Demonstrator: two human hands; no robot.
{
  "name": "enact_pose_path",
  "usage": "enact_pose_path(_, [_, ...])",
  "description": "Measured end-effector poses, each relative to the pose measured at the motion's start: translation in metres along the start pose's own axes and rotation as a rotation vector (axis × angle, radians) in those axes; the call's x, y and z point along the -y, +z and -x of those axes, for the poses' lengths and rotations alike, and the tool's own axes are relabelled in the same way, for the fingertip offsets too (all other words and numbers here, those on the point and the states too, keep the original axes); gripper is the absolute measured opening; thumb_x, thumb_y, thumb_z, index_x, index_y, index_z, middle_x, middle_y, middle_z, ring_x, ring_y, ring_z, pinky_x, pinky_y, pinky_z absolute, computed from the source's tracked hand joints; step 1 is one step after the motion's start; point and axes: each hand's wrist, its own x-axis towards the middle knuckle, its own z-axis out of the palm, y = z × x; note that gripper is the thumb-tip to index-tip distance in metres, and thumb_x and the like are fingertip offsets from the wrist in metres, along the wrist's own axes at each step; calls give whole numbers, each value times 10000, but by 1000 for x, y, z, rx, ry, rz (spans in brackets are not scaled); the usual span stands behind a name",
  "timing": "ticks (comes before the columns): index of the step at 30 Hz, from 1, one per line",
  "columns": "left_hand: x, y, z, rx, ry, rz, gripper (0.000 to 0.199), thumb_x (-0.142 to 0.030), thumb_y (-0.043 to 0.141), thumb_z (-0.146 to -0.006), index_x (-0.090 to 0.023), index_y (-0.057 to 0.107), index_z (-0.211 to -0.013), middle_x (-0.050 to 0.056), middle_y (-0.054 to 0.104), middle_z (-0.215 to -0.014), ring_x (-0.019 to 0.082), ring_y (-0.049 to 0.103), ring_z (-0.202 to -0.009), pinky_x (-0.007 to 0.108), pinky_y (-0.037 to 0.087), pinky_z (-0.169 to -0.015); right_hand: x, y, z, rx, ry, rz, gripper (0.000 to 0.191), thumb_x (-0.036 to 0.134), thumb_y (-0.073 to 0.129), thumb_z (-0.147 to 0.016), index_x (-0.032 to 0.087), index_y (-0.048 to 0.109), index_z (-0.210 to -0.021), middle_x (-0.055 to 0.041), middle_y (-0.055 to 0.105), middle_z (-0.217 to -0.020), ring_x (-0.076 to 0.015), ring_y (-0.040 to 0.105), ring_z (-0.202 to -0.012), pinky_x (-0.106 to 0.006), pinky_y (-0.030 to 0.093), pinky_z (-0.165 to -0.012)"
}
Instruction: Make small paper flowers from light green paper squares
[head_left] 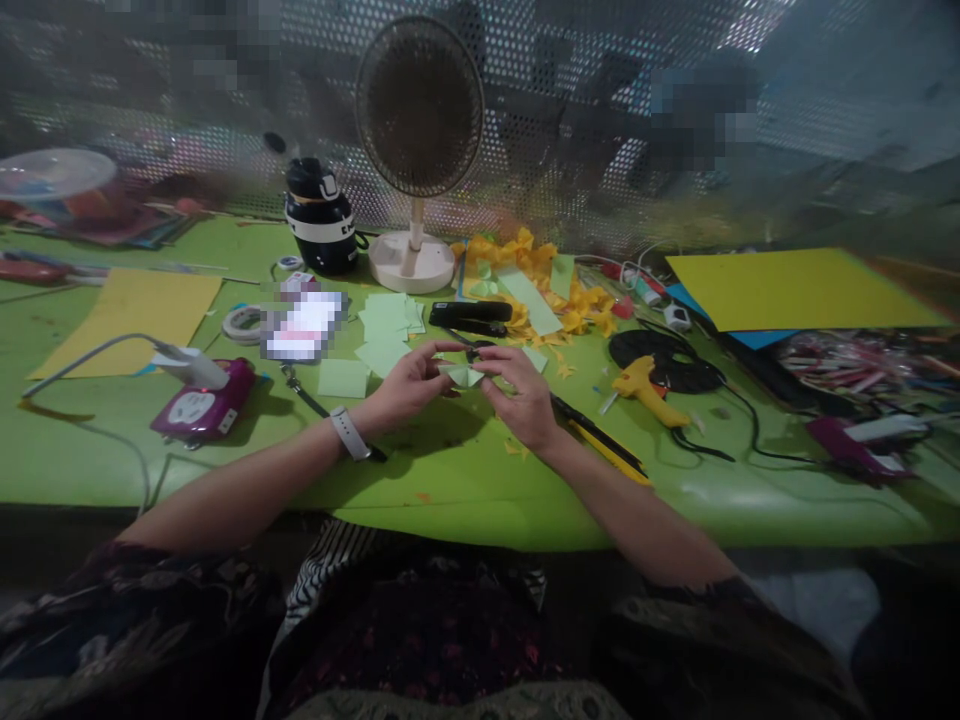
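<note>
Between my two hands, just above the green table, is a small folded piece of pale green paper [462, 375]. My left hand [411, 388], with a watch on its wrist, pinches the paper's left side. The right side is gripped between the thumb and fingers of my right hand [523, 398]. Pale green paper squares [388, 318] lie in a loose stack behind my left hand, and a single square [343, 379] lies to its left. Beyond the fingers is a black stapler [471, 317]. A yellow and black craft knife [604, 440] rests beside my right wrist.
A white fan [411, 262] and a dark jug [324, 225] stand at the back. Orange paper pieces [589, 300] are heaped behind the stapler. A yellow glue gun [651, 392] lies at right. Purple power sockets [202, 400] and a lit phone [306, 326] are at left.
</note>
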Motion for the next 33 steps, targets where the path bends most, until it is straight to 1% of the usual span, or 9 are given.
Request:
enact_pose_path(3, [2, -2, 0, 3, 4, -7, 424, -174, 714, -863, -168, 593, -1269, 50, 739, -970, 137, 695, -806, 327, 571, -812, -2, 1, 1, 11, 18, -55, 216, 202, 632, -943, 292, 749, -1101, -55, 719, -1198, -236, 664, -1157, -511, 571, -981])
enact_pose_path(9, [0, -2, 3, 8, -19, 8, 481, -161, 720, -853, -173, 584, -1315, 48, 740, -961, 135, 694, -811, 318, 555, -814, -1, 2, 2, 43, 48, -184, 250, 210, 643, -948, 298, 759, -1152, -51, 728, -1271, -225, 669, -1208, -514, 541, -1054])
enact_pose_path(13, [-1, -1, 4, -27, -48, 33, 521, -152, 720, -846, -177, 569, -1344, 5, 717, -827, 113, 667, -730, 259, 519, -708, 1, 1, 1, 54, 69, -202, 257, 239, 654, -948, 307, 758, -1172, -50, 707, -1321, -227, 657, -1242, -525, 526, -1078])
enact_pose_path(16, [-1, 0, 4, -51, -54, 72, 539, -141, 734, -827, -187, 579, -1341, -28, 679, -738, 100, 635, -665, 233, 480, -642, 3, 1, 0, 64, 60, -133, 260, 251, 646, -952, 311, 758, -1178, -47, 695, -1344, -232, 648, -1257, -533, 519, -1085])
enact_pose_path(21, [-4, 2, 4, -81, -85, 153, 565, -85, 731, -794, -181, 593, -1334, -76, 586, -612, 84, 588, -599, 232, 478, -654, 1, 4, 0, 74, -62, 28, 307, 243, 607, -961, 304, 735, -1234, -50, 669, -1382, -252, 582, -1343, -572, 483, -1111])
enact_pose_path(27, [-6, 2, 4, -118, -94, 148, 554, -86, 710, -810, -157, 576, -1342, -67, 610, -629, 89, 618, -625, 231, 486, -652, -3, 9, 3, 85, -180, 172, 356, 255, 558, -981, 231, 688, -1312, -94, 595, -1469, -258, 487, -1432, -559, 459, -1140])
enact_pose_path(31, [-3, 1, 2, -180, -123, 163, 529, -77, 721, -803, -158, 588, -1309, -75, 601, -634, 88, 629, -635, 255, 523, -698, -1, 12, 5, 149, -182, 266, 423, 314, 577, -972, 229, 626, -1384, -98, 527, -1533, -284, 437, -1468, -584, 412, -1169])
enact_pose_path(33, [-1, 2, 2, -209, -141, 194, 510, -69, 718, -802, -161, 594, -1288, -81, 590, -630, 86, 625, -630, 265, 534, -713, 1, 13, 6, 180, -186, 309, 464, 355, 595, -964, 219, 602, -1409, -115, 512, -1544, -304, 430, -1470, -593, 395, -1174])
